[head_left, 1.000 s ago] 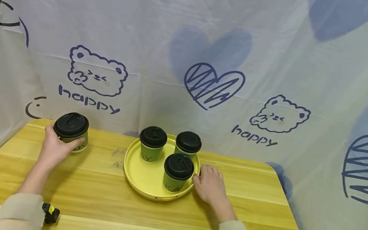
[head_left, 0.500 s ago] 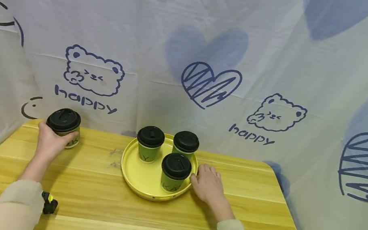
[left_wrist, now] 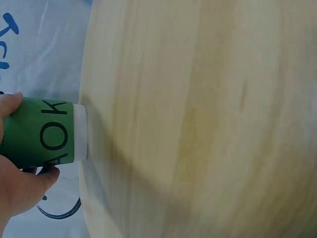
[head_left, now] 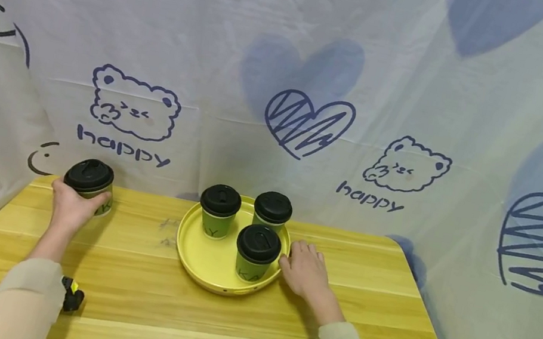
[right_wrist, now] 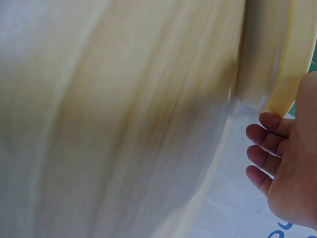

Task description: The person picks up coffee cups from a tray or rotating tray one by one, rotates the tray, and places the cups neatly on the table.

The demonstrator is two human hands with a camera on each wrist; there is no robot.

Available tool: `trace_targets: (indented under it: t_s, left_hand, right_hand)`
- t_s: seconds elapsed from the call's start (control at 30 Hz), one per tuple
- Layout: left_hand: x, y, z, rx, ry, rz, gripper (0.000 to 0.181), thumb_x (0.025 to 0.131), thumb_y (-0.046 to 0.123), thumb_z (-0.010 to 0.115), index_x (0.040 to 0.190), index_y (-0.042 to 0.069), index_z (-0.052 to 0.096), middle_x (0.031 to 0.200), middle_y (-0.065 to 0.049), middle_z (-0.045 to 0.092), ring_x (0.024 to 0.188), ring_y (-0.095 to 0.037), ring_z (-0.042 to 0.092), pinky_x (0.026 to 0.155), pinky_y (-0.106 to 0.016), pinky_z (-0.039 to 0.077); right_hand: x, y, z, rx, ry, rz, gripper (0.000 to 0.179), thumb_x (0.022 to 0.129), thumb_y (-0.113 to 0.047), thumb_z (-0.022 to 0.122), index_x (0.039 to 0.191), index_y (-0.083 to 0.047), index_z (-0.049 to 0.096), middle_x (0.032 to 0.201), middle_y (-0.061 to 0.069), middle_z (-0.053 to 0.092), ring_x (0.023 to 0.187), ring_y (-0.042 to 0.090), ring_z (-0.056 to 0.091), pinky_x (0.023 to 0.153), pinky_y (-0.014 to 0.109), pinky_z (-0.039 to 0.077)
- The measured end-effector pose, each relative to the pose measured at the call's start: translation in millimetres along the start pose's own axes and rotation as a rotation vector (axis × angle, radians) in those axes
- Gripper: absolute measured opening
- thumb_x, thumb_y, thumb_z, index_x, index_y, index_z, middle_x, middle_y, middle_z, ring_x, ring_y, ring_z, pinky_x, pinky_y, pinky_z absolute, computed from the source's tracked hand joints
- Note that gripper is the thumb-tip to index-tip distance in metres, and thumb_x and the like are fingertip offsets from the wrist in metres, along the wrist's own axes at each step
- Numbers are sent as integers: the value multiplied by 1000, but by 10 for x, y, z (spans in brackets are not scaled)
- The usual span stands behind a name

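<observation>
At the far left of the table, my left hand (head_left: 72,206) grips a green paper cup (left_wrist: 34,131) with a black lid (head_left: 89,175). The cup is upright; whether its white base touches the table I cannot tell. My right hand (head_left: 307,271) is at the right side of a round yellow tray (head_left: 201,271), thumb and index finger at its rim and the other fingers curled beside it. On the tray stand three more lidded green cups: one at the left (head_left: 216,223), one at the back right (head_left: 273,206) and one at the front right (head_left: 251,268).
The tray rests on a wooden table (head_left: 159,313). White cloth (head_left: 235,66) with printed hearts and bears hangs behind the table and along both sides. Black wrist devices (head_left: 72,298) sit by each sleeve.
My left hand has carried its cup a little farther left, away from the tray. The right hand stays at the tray's rim, while the whole head view has shifted slightly.
</observation>
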State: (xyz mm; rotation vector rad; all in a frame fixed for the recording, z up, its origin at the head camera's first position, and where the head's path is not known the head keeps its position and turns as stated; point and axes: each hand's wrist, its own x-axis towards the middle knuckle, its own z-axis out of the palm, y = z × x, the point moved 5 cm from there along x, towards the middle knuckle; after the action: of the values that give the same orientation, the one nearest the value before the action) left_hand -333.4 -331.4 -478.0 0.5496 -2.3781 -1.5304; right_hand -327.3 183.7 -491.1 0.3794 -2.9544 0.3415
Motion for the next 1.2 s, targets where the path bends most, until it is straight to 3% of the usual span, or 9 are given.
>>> trace_targets:
  t_s: [0.13, 0.27, 0.43, 0.6, 0.9, 1.2]
  left_hand:
    - [11, -23, 11, 16, 4, 0, 103, 95, 29, 71, 157, -7, -5, 160, -41, 14, 150, -53, 20, 126, -58, 19]
    - [-18, -50, 20, 21, 22, -16, 108, 94, 31, 72, 158, -5, -8, 161, -38, 6, 150, -53, 17, 126, -58, 18]
    - [-160, -10, 46, 5, 29, -62, 116, 92, 39, 72, 160, 1, -15, 161, -32, -7, 151, -51, 8, 126, -58, 17]
    - [-368, 87, 96, -81, 84, -65, 111, 94, 35, 71, 161, 4, -12, 162, -27, -7, 153, -46, 4, 127, -55, 15]
    - [-728, 343, 275, -252, 204, 29, 98, 93, 22, 73, 159, 2, 4, 159, -24, 5, 151, -40, 11, 127, -50, 15]
    - [-1046, 556, 527, -255, 200, 119, 82, 93, 16, 73, 153, -6, 21, 153, -29, 22, 142, -44, 25, 121, -55, 26]
  right_hand:
    - [-11, -14, -20, -6, -1, 8, 26, 103, -33, 51, 104, -8, 58, 104, 7, 57, 94, 29, 48, 79, 42, 40]
    - [-17, -21, -19, -11, -8, 13, 26, 104, -33, 51, 105, -8, 59, 104, 7, 57, 95, 29, 49, 79, 42, 40]
    - [-26, -14, -20, -13, -8, 16, 27, 104, -34, 50, 104, -9, 58, 103, 7, 56, 96, 28, 49, 80, 42, 40]
    - [-24, -20, -37, -11, -2, 17, 26, 104, -35, 50, 101, -10, 57, 101, 6, 55, 95, 28, 49, 79, 41, 40]
    - [-27, 0, 4, 0, -19, 28, 26, 104, -34, 48, 101, -10, 56, 100, 6, 54, 96, 29, 49, 80, 42, 39]
    - [-31, -24, -4, 12, -17, 25, 24, 104, -34, 48, 99, -11, 54, 97, 5, 51, 93, 28, 46, 79, 41, 37]
